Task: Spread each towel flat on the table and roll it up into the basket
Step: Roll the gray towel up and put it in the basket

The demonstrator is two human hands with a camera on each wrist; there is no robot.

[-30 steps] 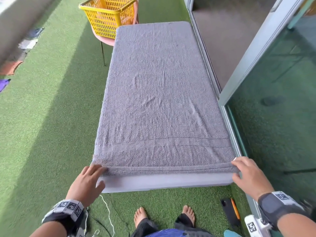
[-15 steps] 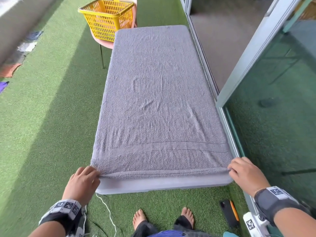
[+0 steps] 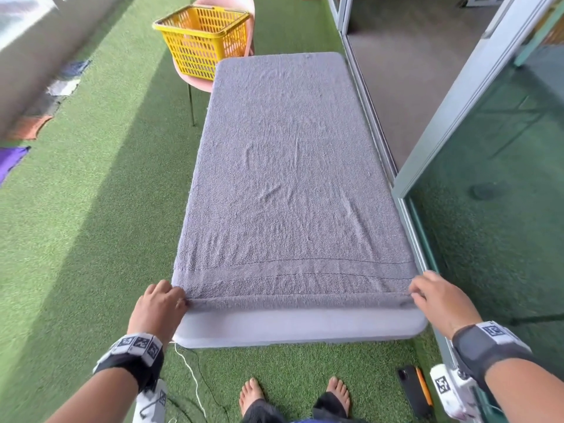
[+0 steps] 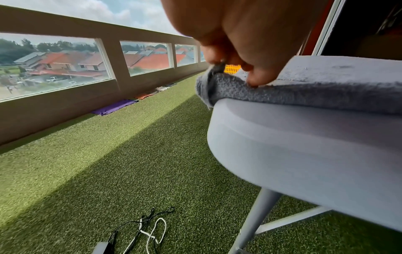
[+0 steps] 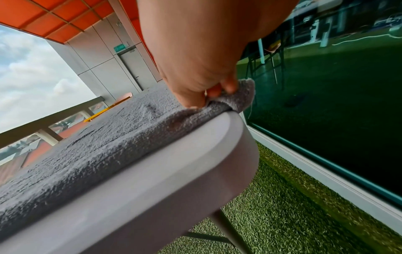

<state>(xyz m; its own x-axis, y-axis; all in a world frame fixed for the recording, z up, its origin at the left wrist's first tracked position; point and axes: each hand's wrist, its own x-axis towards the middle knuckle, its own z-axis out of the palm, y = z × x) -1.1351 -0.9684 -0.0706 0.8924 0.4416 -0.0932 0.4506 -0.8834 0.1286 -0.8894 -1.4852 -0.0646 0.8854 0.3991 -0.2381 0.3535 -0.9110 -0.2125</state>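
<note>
Far left along the low wall there's a row of cloths on the green turf (image 3: 100, 184); a purple cloth (image 3: 10, 160) nearest, then an orange cloth (image 3: 30, 127), then some greyish ones further back, too blurry to say much about; a tangle of black and white cables (image 4: 147, 228) sits on the turf near the table leg.

Next over, the left hand (image 3: 157, 306) is at the near-left corner of the grey towel (image 3: 287, 178); fingers curled, pinching the hem, and the left wrist view shows the corner bunched up between thumb and fingertips right at the table's rounded edge.

Up behind that, the yellow basket (image 3: 201, 41) sits on a pink chair (image 3: 241, 7) just past the far-left corner of the table; through the mesh I can't see anything in it, though the bottom isn't fully visible.

The towel itself is spread flat over nearly the whole white table (image 3: 299, 329), a few soft wrinkles mid-way, only a strip of bare tabletop showing at the near end.

Bare feet below; a black phone (image 3: 412, 392) and an orange pen (image 3: 423, 386) lie side by side on the turf.

The right hand (image 3: 439, 300) pinches the near-right corner, fingers curled on the hem; glass door (image 3: 494, 209) beside it.
</note>
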